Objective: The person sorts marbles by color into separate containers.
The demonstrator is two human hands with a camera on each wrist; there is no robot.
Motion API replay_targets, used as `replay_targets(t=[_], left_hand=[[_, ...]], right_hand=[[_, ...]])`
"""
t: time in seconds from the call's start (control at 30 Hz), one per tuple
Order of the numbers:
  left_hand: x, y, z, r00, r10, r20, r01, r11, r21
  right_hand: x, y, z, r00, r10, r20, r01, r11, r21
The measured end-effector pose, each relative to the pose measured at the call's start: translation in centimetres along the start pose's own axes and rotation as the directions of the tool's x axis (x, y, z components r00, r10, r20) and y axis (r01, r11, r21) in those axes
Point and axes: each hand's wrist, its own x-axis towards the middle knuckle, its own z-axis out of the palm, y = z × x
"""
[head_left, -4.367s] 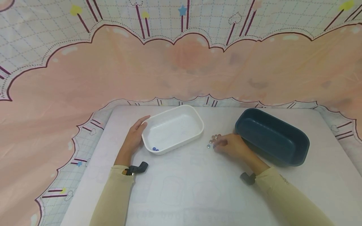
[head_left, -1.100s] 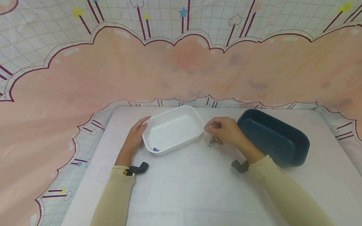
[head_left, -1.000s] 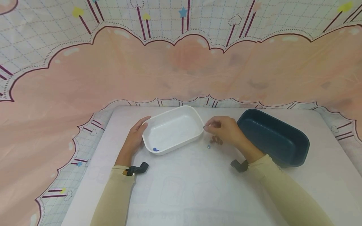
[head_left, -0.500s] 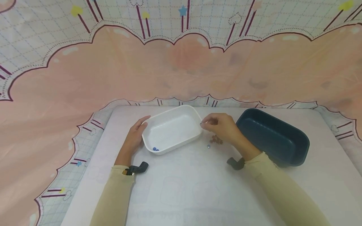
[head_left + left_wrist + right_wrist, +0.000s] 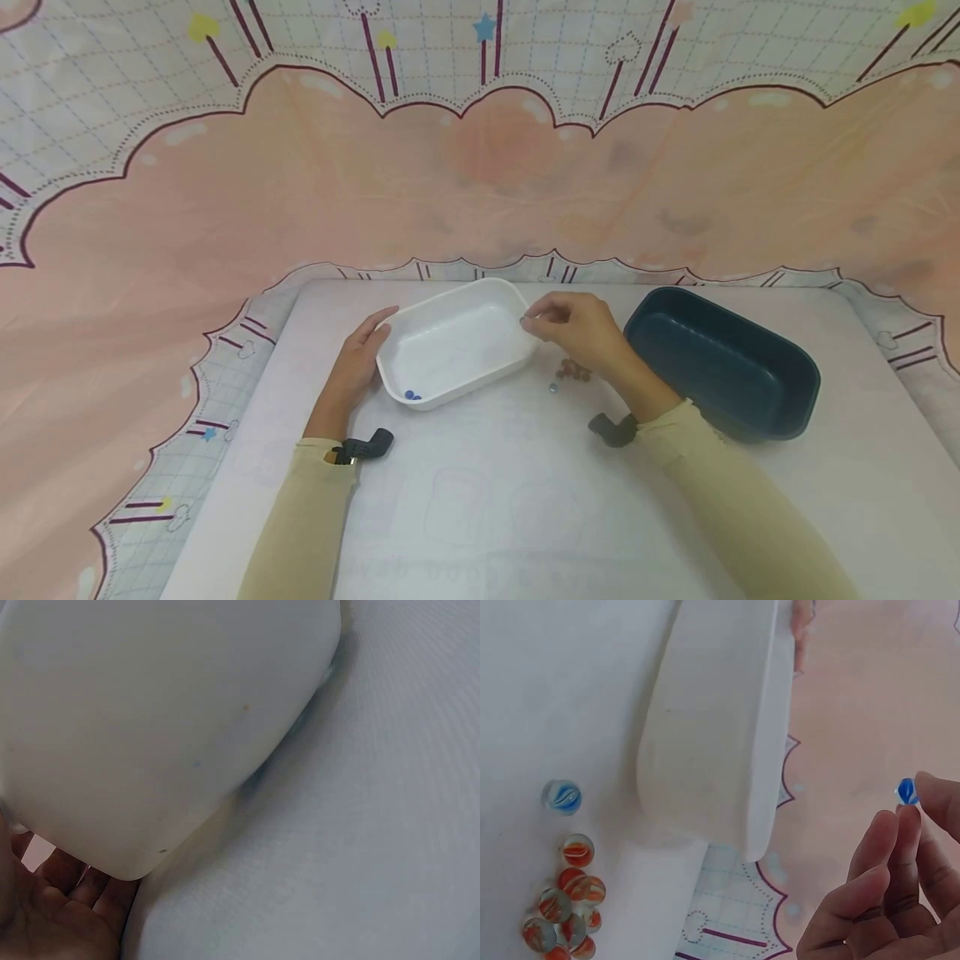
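- Between the fingertips of the right hand (image 5: 581, 333), a blue marble (image 5: 906, 791) is pinched; in the head view it is held at the 3 o'clock rim of the white tray (image 5: 461, 346), clock positions being read from the tray's middle. Its height above the rim cannot be told.
- At 9 o'clock, the tray's end is gripped by the left hand (image 5: 357, 358).
- The marble can be expected to be light for its tray, rigid, smooth and slippery; it may roll if released and chip if dropped hard.
- It is best taken across its widest part with soft fingertips, since a grip above or below may squeeze it out.
- It is seen as small, round and glassy, clear with a blue swirl.
- Inside the tray, between 7 and 8 o'clock, two blue marbles (image 5: 412, 396) are gathered.
- Outside, between 3 and 4 o'clock, a loose blue marble (image 5: 562, 796) and clustered red-orange marbles (image 5: 570, 907) are spread on the table (image 5: 480, 508).
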Motion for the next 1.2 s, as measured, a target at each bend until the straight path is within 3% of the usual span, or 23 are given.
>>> replay_targets(t=[0.37,0.63,1.2], left_hand=[[0.0,0.0,-0.1,1.0,0.008,0.003,-0.008,1.0,0.002],[0.0,0.0,-0.1,1.0,0.015,0.005,-0.015,1.0,-0.011],[0.1,-0.2,0.0,1.0,0.021,-0.002,-0.021,1.0,-0.009]], right_hand=[[0.6,-0.8,0.6,1.0,0.013,-0.017,-0.012,0.999,0.049],[0.9,-1.1,0.8,0.999,-0.029,-0.029,0.031,0.998,0.055],[1.0,-1.3,1.1,0.999,-0.04,-0.029,0.042,0.997,0.069]])
